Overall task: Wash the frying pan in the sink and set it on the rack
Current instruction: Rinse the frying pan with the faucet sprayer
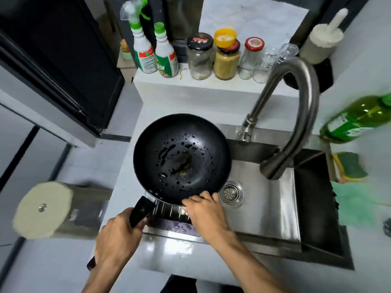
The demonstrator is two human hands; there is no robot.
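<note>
Two spray bottles (155, 50) stood on the ledge (211, 85) at 12 o'clock from the pan (182, 158), their green-and-white labels carrying print too blurred to read; only a large red figure near the foot of the right one stood out. Beside them were jars (213, 58) with black, yellow and red lids, the lid printing also illegible. A green bottle (355, 121) lay tilted at 2 o'clock, its label unreadable.

The pan, black and beaded with water drops, with a brownish smear at its centre, sat over the left end of the steel sink (264, 197), overlapping the pale bench (127, 161) at its 9 o'clock side. The left hand (118, 237), at 7 o'clock from the pan, was curled round the black handle (140, 210), gripping it. The right hand (204, 210), at 6 o'clock, touched the pan's near rim, its fingers bent over the edge; whether it truly clasped the rim could not be told. A ribbed rack (173, 212) showed just under the pan between the hands.

The drain (230, 192) lay at 4 o'clock from the pan, just beside the right hand. The tap (294, 115) arched over the sink at 2 o'clock. A green sponge (351, 167) rested on the sink's right edge at 3 o'clock.
</note>
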